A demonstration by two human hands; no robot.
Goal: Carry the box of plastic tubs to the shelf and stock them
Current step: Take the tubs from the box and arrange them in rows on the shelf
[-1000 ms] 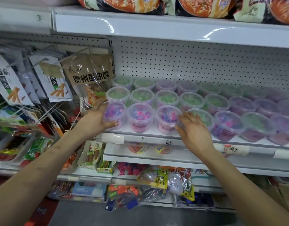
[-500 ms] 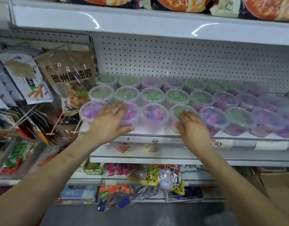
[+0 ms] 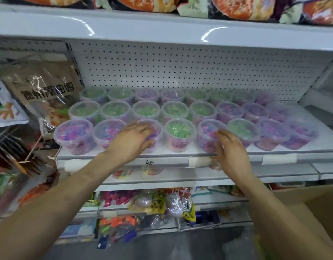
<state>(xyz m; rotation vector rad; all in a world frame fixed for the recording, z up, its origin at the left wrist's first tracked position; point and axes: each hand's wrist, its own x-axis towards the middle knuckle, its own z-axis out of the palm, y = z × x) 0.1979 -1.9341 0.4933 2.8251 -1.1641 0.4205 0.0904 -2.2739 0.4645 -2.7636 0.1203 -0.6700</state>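
Three rows of clear lidded tubs show green or purple contents.

One wide-angle head camera stands close before the shelf, facing it squarely and tilted slightly down. The upper shelf bows across the top of the view, and the floor lies along the bottom. The left hand and right hand reach in from the lower corners to the shelf's front edge.
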